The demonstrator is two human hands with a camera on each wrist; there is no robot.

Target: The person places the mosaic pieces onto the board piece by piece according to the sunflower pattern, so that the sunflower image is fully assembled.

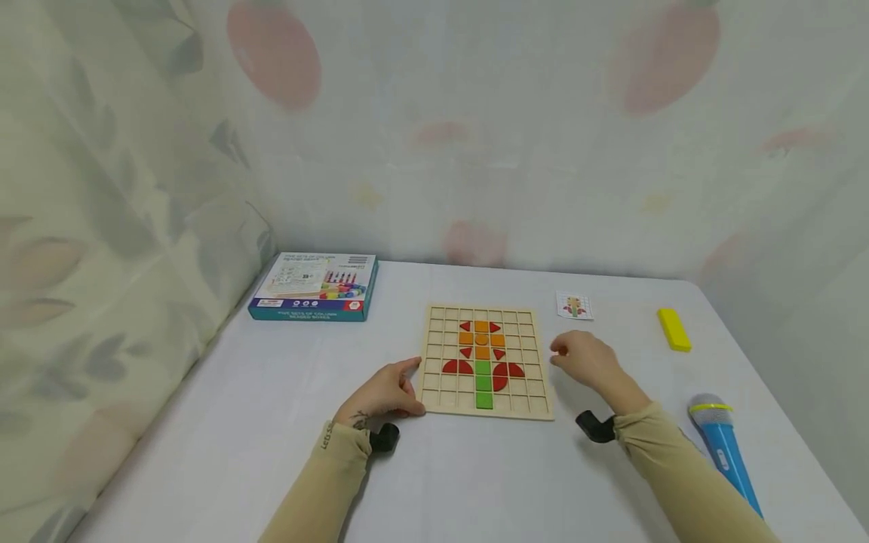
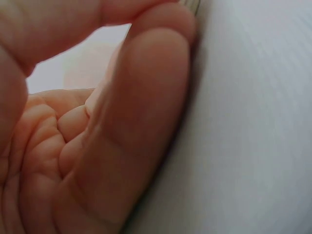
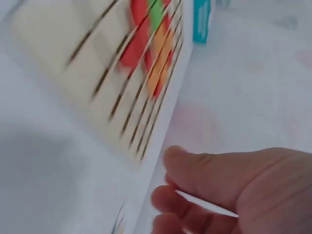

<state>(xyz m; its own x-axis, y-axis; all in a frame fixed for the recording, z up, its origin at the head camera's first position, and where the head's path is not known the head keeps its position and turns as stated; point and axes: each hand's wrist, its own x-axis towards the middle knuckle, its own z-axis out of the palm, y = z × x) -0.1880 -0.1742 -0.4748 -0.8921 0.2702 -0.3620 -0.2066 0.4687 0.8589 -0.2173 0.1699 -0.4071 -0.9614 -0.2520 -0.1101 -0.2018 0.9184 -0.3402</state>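
A wooden grid board [image 1: 441,396] lies flat on the table. On it are green squares [image 1: 483,384], orange squares [image 1: 498,340], an orange round piece [image 1: 481,340], red triangles [image 1: 465,326] and red quarter-circles [image 1: 500,383]. My left hand [image 1: 383,392] touches the board's left edge, thumb near the front corner. In the left wrist view, fingers [image 2: 151,73] reach the board's edge low over the tabletop. My right hand [image 1: 587,358] hovers off the board's right side, fingers loosely bent. The right wrist view shows nothing between its thumb [image 3: 195,165] and fingers.
A small pattern card [image 1: 574,305] lies behind my right hand. Farther right are a yellow block [image 1: 674,329] and a blue toy microphone [image 1: 729,452]. A flat game box [image 1: 314,287] sits at the back left. Printed curtains [image 1: 516,151] hang behind the table and along its left side.
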